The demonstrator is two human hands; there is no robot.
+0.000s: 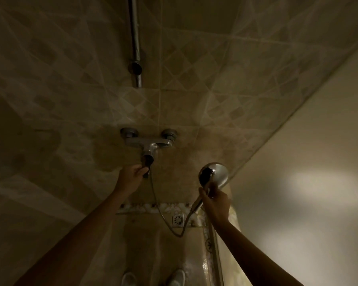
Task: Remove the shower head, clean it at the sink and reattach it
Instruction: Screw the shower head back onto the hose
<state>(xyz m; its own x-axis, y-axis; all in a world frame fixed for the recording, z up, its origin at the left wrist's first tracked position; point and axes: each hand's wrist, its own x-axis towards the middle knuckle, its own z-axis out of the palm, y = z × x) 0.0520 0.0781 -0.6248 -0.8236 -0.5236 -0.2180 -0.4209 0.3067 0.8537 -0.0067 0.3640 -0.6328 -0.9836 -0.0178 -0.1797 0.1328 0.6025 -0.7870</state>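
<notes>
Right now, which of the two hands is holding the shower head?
The right hand grips the shower head by its handle. The left hand is at the tap lever instead.

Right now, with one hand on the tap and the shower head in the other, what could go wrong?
1. The left hand grips the mixer lever; a nudge could start water through the still-connected hose.
2. The shower head, held by the right hand, could knock the tiled wall.
3. The floor by the drain looks glossy, maybe slippery.
</notes>
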